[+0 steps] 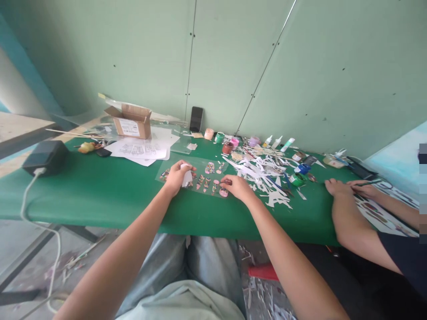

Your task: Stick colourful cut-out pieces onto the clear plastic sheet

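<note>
My left hand [176,178] is closed around a small white piece of paper or tissue [186,178] above the clear plastic sheet [196,163]. On that sheet lie several small colourful patterned cut-outs [210,167], pink, black and yellow. Over the sheet's right end, the fingers of my right hand [238,187] are pinched together beside a pink-edged cut-out [223,193]. Whether anything is between those fingertips is too small to make out. Part of the sheet and some pieces are hidden behind my left hand.
White paper scraps [263,173] heap up right of my right hand, with paint jars [297,179] and glue bottles [287,144] around them. Behind are a cardboard box [133,126], printed sheets [140,149] and a phone [196,119]. A co-worker's hands [340,186] work at far right.
</note>
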The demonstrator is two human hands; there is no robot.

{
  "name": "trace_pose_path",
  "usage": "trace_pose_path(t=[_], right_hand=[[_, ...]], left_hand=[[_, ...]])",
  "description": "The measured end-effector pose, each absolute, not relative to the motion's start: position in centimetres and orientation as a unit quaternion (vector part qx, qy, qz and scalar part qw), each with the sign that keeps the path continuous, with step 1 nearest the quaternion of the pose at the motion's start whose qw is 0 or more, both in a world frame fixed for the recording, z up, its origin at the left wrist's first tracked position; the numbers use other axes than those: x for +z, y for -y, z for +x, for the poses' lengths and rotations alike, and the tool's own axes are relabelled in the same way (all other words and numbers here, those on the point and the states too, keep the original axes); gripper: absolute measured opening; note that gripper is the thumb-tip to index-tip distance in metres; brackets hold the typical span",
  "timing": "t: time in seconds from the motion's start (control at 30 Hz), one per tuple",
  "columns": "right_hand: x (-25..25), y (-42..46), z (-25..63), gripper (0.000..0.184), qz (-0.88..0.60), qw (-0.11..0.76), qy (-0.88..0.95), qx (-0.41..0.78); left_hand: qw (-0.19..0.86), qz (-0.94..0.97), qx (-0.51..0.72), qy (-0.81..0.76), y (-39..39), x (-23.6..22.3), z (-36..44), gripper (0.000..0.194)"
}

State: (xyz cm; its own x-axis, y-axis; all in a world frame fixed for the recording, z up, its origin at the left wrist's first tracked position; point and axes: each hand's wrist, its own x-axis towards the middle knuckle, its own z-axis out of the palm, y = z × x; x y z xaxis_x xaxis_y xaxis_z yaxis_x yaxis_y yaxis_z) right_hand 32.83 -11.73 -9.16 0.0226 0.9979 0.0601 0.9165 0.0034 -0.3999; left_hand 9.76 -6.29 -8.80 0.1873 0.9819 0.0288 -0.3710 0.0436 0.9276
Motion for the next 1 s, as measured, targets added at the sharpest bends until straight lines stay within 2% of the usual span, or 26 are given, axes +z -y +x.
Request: trace_pose_path(t=[0.2,0.37,0.5,0.6,0.77,0.83,1.0], right_hand=[[-8.9,10.8,32.9,0.004,-0.686,0.162,0.693,0.149],[-8.4,11.2,32.9,0.012,-0.737,0.205,0.636,0.100],[-8.5,11.3,32.7,0.025,-0.747,0.313,0.586,0.024],[-8.7,10.8,31.7,0.024,-0.690,0.413,0.594,-0.007],[-9.5,10.5,28.5,0.036,-0.602,0.477,0.637,0.062],[-10.2,10.5,27.5,0.036,-0.583,0.480,0.650,0.082],[-11.6,10.4,26.7,0.027,-0.623,0.427,0.653,0.053]], left_hand=[[0.628,0.441,0.540,-0.346,6.3,-8.8,9.7,0.028],[0.627,0.452,0.536,-0.339,6.4,-8.9,9.5,0.028],[0.638,0.468,0.515,-0.329,6.5,-9.0,9.5,0.032],[0.652,0.484,0.497,-0.306,6.5,-9.1,9.4,0.032],[0.687,0.472,0.493,-0.249,6.3,-9.0,9.2,0.030],[0.699,0.454,0.502,-0.229,6.2,-8.8,9.0,0.027],[0.726,0.428,0.499,-0.202,6.1,-8.6,8.6,0.026]])
